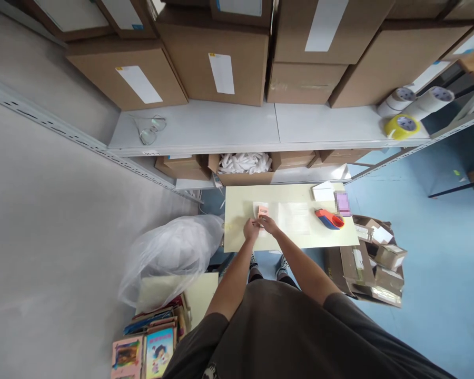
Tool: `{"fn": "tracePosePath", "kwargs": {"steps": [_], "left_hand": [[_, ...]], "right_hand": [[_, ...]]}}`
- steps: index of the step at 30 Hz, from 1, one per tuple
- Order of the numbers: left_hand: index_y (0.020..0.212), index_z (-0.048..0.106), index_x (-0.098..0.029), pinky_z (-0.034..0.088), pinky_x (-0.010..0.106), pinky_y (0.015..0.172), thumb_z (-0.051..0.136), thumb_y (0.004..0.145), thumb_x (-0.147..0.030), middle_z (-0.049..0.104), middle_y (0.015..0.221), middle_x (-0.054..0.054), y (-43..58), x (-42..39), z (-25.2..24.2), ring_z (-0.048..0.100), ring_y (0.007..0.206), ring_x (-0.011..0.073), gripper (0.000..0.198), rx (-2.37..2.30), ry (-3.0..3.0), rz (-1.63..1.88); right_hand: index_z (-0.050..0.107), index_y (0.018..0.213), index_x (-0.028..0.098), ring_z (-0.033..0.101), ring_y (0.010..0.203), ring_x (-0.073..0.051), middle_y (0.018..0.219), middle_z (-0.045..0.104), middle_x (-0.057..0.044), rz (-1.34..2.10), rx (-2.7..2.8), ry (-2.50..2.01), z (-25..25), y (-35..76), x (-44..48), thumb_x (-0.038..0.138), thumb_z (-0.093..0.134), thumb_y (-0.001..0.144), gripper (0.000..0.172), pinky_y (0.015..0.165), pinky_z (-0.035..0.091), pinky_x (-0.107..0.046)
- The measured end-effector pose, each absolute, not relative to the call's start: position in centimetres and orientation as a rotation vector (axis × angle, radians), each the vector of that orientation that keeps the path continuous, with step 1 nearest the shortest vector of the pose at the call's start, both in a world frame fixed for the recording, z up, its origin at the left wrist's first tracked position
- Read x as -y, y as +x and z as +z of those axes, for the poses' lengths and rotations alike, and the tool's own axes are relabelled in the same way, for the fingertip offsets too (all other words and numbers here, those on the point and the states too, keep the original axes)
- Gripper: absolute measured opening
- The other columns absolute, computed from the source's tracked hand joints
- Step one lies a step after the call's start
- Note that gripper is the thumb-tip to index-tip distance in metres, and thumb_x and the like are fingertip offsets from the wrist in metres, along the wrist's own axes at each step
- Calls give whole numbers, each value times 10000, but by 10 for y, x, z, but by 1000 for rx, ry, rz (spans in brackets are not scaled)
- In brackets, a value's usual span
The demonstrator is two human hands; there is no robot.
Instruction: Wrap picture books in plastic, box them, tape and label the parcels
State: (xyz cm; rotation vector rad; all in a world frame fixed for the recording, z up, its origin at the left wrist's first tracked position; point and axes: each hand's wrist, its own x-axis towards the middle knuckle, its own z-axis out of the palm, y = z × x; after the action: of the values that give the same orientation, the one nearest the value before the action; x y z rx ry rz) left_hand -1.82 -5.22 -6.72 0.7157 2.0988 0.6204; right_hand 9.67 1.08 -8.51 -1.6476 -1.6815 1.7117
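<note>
A small salmon-pink box (pixel 263 210) lies over a white sheet or bag (pixel 256 205) on the pale yellow table (pixel 237 197). At the box's near end, my right hand (pixel 268 225) has its fingers closed on it. My left hand (pixel 252 230) is closed close beside the right, fingertips almost meeting; whatever it grips is too small to make out. Just right of the hands, a flat translucent plastic sheet or bag (pixel 294 217) is spread on the table. Farther right sits a red and blue tape dispenser (pixel 329 219).
White cards (pixel 323 191) and a purple pack (pixel 343 203) occupy the table's right end. Behind it rises a shelf (pixel 237 123) with cartons, tape rolls (pixel 402 127) and glasses (pixel 152 130). A carton of scrap boxes (pixel 351 263) stands right; a plastic bag (pixel 174 247) and books (pixel 160 350) left.
</note>
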Motion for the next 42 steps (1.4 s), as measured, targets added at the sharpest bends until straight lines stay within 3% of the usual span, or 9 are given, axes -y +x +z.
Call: {"fn": "tracePosePath", "kwargs": {"steps": [5,10,15,19,24,29,32,35,42], "left_hand": [[1221,750,-260,537,346,934,646,1002,-325,807,1131,99,36,55,-50,748,1071,261,251,-1972,1078,606],[1516,612,-268,542,388,1047,611,997,-245,754,1325,108,66,51,-64,701,1225,264,519,-1845,1137,699],[1391,704,-233,442,417,1181,617,958,-180,619,1492,155,63,45,-86,553,1396,308,445,-2050,1228,406],[1414,666,-266,477,397,1099,630,953,-181,550,1536,138,67,42,-93,520,1378,318,471,-2081,1311,261],[1414,651,-250,456,407,1127,622,950,-171,556,1518,154,75,38,-90,524,1384,325,472,-2101,1253,247],[1451,619,-199,482,405,1097,740,873,-224,636,1443,196,78,27,-92,616,1334,342,591,-2152,987,420],[1273,712,-193,543,345,945,729,852,-218,765,1213,146,68,21,-96,733,1134,291,422,-2093,749,495],[1128,734,-192,562,305,839,718,821,-199,801,1009,87,52,19,-97,764,963,234,307,-2020,604,632],[1045,666,-223,530,278,799,780,795,-231,768,948,30,67,6,-71,722,863,188,275,-1979,808,726]], "right_hand": [[667,773,227,649,721,-196,709,695,-3,1623,1291,-1707,-80,125,-19,616,675,728,391,685,528,-296],[485,601,266,541,565,-182,512,495,46,1509,1208,-1837,-92,172,-29,687,598,747,459,573,459,-300],[544,589,257,647,707,-232,581,614,-15,1454,1307,-1962,-109,206,-44,533,684,793,370,697,506,-328],[693,815,221,726,975,-299,922,781,-153,1260,1382,-2190,-111,221,-54,379,715,819,160,868,540,-360],[749,1163,176,725,1120,-285,1187,780,-162,1148,1585,-2005,-99,225,-37,290,532,897,362,1020,550,-393],[766,1170,221,677,1243,-293,1324,746,-119,1332,1761,-1826,-105,213,-16,234,622,790,406,1125,507,-414],[772,1042,213,690,1180,-299,1188,782,-109,1394,1608,-1880,-110,211,-22,323,607,827,292,1084,523,-425],[757,1004,203,715,1061,-279,1006,795,-78,1631,1248,-1853,-112,211,-34,425,618,826,316,987,557,-410],[755,836,189,693,764,-212,747,737,-34,1822,1049,-1692,-112,210,-44,504,714,699,346,802,565,-361]]}}
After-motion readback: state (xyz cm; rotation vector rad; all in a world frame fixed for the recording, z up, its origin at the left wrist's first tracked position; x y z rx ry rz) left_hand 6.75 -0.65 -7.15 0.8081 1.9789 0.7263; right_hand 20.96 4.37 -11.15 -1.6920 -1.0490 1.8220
